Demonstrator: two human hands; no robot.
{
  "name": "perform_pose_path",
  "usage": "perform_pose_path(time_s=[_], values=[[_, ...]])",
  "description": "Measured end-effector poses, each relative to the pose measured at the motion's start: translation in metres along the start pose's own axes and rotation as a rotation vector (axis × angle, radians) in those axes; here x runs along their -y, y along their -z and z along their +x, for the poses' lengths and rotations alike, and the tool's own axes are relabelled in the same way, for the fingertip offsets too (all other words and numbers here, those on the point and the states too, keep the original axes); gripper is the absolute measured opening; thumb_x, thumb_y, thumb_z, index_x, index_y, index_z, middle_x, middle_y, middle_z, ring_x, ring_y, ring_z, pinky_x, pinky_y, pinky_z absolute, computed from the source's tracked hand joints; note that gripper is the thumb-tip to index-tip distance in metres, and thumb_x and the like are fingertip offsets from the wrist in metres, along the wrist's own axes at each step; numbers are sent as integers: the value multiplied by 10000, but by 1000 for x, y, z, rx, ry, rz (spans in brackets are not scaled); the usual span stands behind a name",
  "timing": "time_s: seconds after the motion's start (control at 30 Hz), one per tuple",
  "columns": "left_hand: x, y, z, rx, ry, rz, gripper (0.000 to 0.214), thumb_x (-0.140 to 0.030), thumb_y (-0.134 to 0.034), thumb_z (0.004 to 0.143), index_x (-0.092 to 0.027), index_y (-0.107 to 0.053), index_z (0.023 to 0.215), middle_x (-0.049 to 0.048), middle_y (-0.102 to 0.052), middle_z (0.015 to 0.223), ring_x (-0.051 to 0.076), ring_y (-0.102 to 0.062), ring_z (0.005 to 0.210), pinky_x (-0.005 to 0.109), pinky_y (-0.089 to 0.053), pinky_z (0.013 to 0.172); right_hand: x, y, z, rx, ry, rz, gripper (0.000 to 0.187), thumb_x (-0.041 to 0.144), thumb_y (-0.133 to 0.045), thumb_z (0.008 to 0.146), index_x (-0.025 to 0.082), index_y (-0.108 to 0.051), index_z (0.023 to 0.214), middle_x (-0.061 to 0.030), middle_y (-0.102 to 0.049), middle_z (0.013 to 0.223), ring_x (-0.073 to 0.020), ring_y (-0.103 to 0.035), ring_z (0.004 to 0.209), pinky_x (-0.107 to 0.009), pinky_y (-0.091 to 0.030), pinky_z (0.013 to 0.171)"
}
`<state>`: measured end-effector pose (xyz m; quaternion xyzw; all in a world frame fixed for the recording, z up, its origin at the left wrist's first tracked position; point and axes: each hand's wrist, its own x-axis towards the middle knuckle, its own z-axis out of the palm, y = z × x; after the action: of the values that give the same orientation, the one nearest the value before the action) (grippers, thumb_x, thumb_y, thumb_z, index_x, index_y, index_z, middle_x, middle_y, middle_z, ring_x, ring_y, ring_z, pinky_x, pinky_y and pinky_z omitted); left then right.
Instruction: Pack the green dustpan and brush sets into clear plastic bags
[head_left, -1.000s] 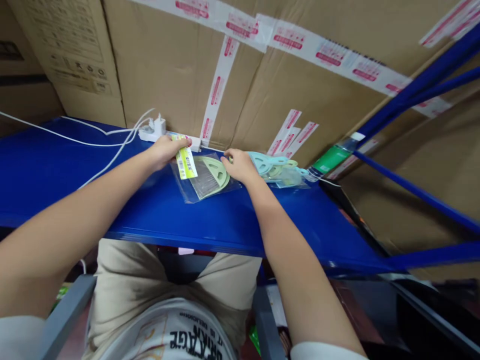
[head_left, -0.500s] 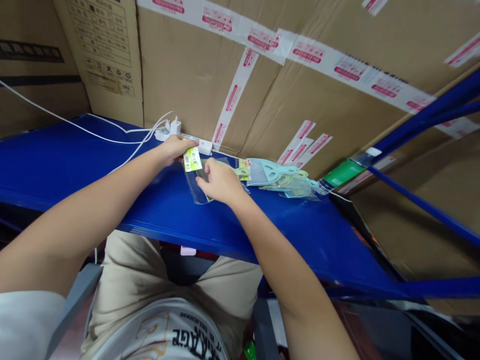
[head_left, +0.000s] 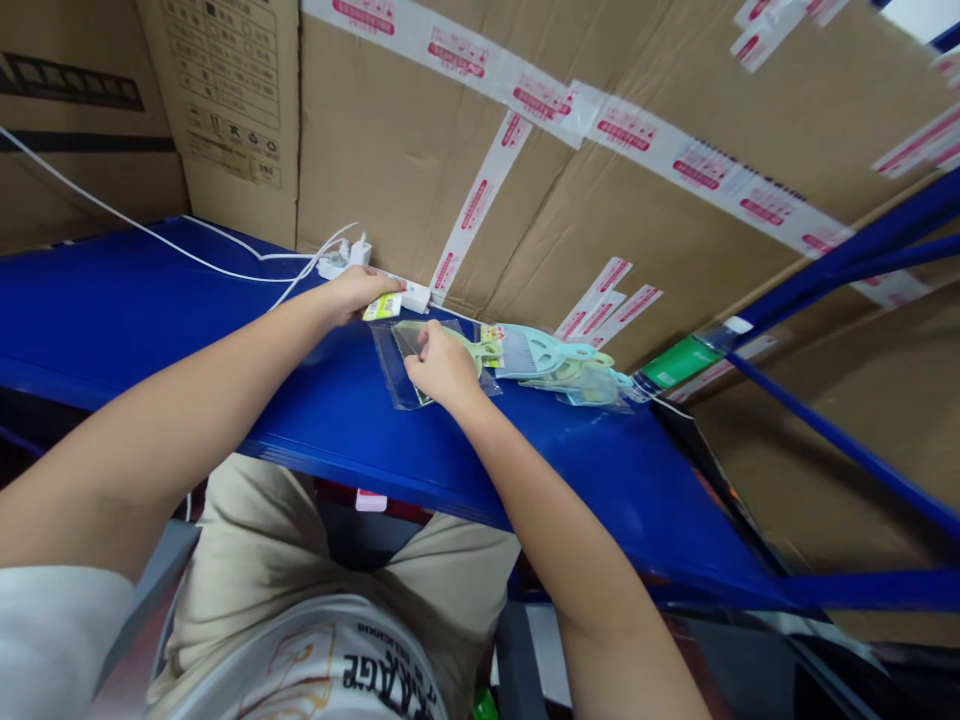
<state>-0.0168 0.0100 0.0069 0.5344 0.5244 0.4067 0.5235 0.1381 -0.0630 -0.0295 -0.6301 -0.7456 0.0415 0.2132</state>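
Note:
My left hand (head_left: pixel 361 296) is closed on a yellow, green and white label card (head_left: pixel 383 307), which tilts back by the white power strip. My right hand (head_left: pixel 445 368) is closed over a light green mini dustpan (head_left: pixel 409 335); the fingertips are partly hidden. Around that dustpan is a clear plastic bag (head_left: pixel 390 375), lying on the blue shelf (head_left: pixel 360 420). Just right of my right hand lie more packaged dustpan-and-brush sets, with a light blue one (head_left: pixel 532 352) on top.
A white power strip (head_left: pixel 414 296) with plugs and white cables (head_left: pixel 247 272) runs along the back. Taped cardboard (head_left: pixel 375 150) forms the back wall. A bottle with a green label (head_left: pixel 682 362) leans at the right, near a blue metal bar (head_left: pixel 847 430).
The label card has tipped back and now shows less of its face above the bag. My right hand's fingers have closed in on the green dustpan. The view has shifted slightly.

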Motion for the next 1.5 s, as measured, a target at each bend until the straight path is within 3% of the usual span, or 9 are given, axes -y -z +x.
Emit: perform_pose_path(time_s=[0.07,0.13,0.27,0.5,0.67,0.8,0.93,1.07,1.5], values=[[-2,4,-3,36,-12,84,92,-211,-734,794,-175,-660,754,-3,-588,644,67,-397,477,232,-257,464,-4,0,2,-34,-7,49,211,202,-615,780,246,-566,981,-45,-685,819,-268,-675,852,-400,-529,776],[-1,8,-3,172,0,171,119,-250,-768,743,-177,-674,743,-3,-579,629,56,-329,445,244,-199,450,-8,0,3,-60,-16,95,192,202,-621,760,259,-550,929,-13,-659,755,-251,-665,809,-390,-526,769],[5,14,2,428,-43,264,167,-306,-787,665,-198,-668,711,4,-588,638,71,-370,443,259,-222,454,-13,2,6,-74,-37,186,193,189,-621,728,265,-511,867,31,-629,705,-216,-649,758,-365,-508,765],[13,14,9,506,-173,358,281,-332,-849,592,-212,-597,630,-20,-593,615,121,-516,597,253,-380,583,-15,5,9,-50,-85,300,188,189,-623,705,264,-490,814,69,-606,664,-187,-645,728,-341,-495,771],[14,15,3,644,-79,349,275,-380,-876,574,-206,-692,681,-28,-644,616,98,-522,562,229,-409,581,-14,9,10,-56,-147,333,168,204,-632,721,256,-510,823,58,-611,674,-187,-650,716,-340,-510,755],[10,18,-1,666,-15,332,225,-305,-872,550,-216,-751,716,-3,-712,677,116,-591,609,210,-449,585,-11,12,5,-28,-105,205,195,239,-663,737,242,-561,904,11,-667,757,-214,-673,794,-373,-528,801],[5,25,-2,588,2,312,177,-246,-870,562,-209,-774,707,43,-723,692,147,-614,597,223,-453,538,-9,10,-3,8,22,33,304,316,-717,736,237,-598,1005,-47,-710,857,-265,-685,862,-408,-540,792],[4,30,1,584,-20,315,134,-248,-854,592,-222,-785,704,37,-709,667,136,-589,567,208,-433,518,-7,4,-3,33,47,-26,298,269,-676,760,247,-612,1051,-43,-716,858,-262,-694,857,-397,-543,781],[17,14,1,748,14,256,197,-208,-838,575,-229,-778,761,19,-734,725,137,-630,619,213,-512,566,-11,12,4,-34,-69,246,204,211,-657,755,242,-579,941,1,-685,782,-224,-692,843,-395,-528,847]])
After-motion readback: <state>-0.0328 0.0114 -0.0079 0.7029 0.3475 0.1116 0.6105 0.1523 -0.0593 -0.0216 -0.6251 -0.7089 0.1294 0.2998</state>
